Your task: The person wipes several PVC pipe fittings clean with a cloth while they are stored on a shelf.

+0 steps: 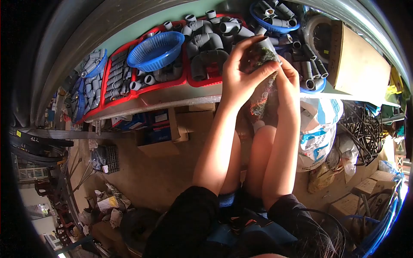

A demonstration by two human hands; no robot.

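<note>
Both hands are raised in front of the shelf, close together around a grey pipe fitting (266, 44). My left hand (241, 71) wraps its left side, with the thumb stretched across the front. On the right side, my right hand (289, 77) has its fingers bent against the fitting's lower edge. A crumpled clear plastic bag with green and red marks (260, 103) hangs below the fitting between the two hands. What lies behind the palms is hidden.
Red trays (160, 85) of grey fittings and a blue basket (155, 51) stand on the shelf. Farther right are another blue basket (282, 29) and a cardboard box (359, 64). A white sack (316, 133) and an open carton (174, 127) sit below.
</note>
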